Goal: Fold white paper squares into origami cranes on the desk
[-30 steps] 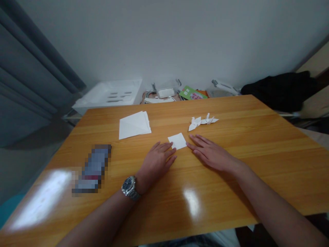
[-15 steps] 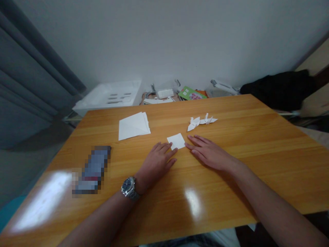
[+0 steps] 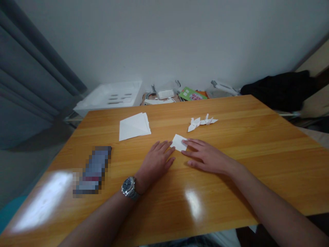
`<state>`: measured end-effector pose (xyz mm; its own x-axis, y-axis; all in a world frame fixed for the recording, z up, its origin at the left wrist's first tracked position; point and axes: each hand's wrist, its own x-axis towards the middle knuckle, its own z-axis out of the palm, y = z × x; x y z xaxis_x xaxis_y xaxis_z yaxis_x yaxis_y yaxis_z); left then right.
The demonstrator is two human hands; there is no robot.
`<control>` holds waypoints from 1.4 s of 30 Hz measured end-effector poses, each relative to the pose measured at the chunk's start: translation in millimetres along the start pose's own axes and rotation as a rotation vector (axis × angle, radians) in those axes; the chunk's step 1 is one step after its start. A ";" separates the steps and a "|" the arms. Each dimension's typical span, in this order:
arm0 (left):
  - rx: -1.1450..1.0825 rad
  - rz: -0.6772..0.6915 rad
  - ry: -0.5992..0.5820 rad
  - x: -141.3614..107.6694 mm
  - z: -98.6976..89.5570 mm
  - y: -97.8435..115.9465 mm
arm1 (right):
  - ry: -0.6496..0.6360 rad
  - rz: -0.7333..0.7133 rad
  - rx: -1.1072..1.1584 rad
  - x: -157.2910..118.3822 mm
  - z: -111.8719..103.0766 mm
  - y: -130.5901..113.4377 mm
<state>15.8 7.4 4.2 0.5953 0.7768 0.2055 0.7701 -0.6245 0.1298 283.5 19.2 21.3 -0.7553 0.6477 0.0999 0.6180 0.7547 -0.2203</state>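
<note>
A small white square of paper (image 3: 178, 142) lies flat on the wooden table (image 3: 164, 199) between my two hands. My left hand (image 3: 158, 158), with a metal watch (image 3: 129, 187) on its wrist, rests open with its fingertips at the paper's left edge. From the other side my right hand (image 3: 205, 155) lies open, index and middle fingertips on the paper's right part, thumb on the table. Just beyond, two folded white paper cranes (image 3: 202, 121) sit close together. Whether the small square has folds in it I cannot tell.
A stack of larger white paper (image 3: 135, 127) lies at the back left. Nearer on the left is a phone (image 3: 94, 169), its image blurred. Behind the table's far edge are a white foam tray (image 3: 110, 94), a green booklet (image 3: 190, 93) and a black cloth (image 3: 280, 87).
The paper square has turned and shifted slightly to the right. My right hand's fingers have moved from its edge onto its top; my left hand has hardly moved.
</note>
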 end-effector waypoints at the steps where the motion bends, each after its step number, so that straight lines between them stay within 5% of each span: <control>1: -0.009 -0.001 -0.004 0.1 -0.6 -0.3 | -0.007 -0.008 0.010 0.3 0.1 -1.5; 15: -0.031 0.032 -0.033 -2.0 2.0 -1.1 | -0.064 0.034 0.115 3.7 -0.3 -8.2; 33: -0.023 -0.032 0.011 -1.5 6.6 -8.0 | 0.063 -0.035 0.268 7.6 5.3 -12.0; 42: -0.053 -0.016 0.023 -1.0 7.0 -9.5 | 0.146 0.011 0.191 5.5 14.6 6.7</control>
<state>9.5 13.1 -4.0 0.5771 0.7851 0.2249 0.7661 -0.6158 0.1840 280.3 26.4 6.3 -0.7006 0.6746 0.2326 0.5634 0.7229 -0.4000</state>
